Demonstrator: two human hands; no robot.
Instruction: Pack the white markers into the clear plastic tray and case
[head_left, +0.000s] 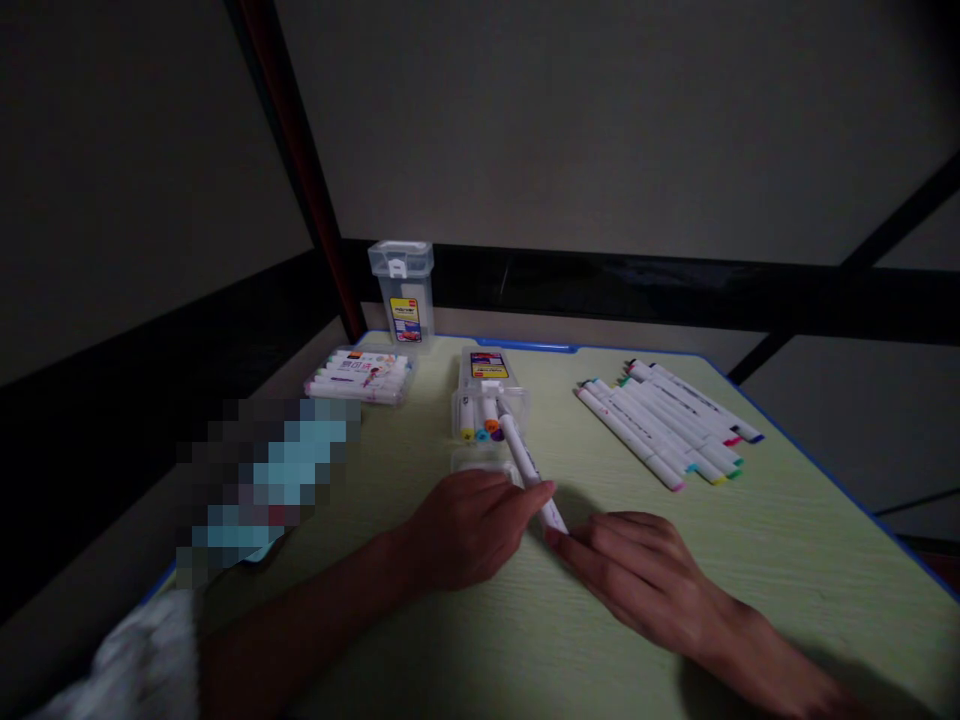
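A white marker (529, 465) slants between my hands, its grey tip end at the mouth of a clear plastic marker box (491, 372). My left hand (472, 525) is closed, with thumb and fingers pinching the marker's barrel. At the marker's near end, the fingertips of my right hand (649, 575) are pinched on it as well. The box lies on its side with its opening toward me. Several markers (480, 420) with yellow, blue, orange and purple ends lie inside. Its clear lid (474, 460) rests in front, partly hidden behind my left hand.
On the right of the pale green table (787, 560) lies a row of loose white markers (660, 420). A flat clear pack of markers (360, 376) is at the left. Behind it stands an upright clear box (405, 290). A blurred light-blue item (292, 465) lies along the left edge.
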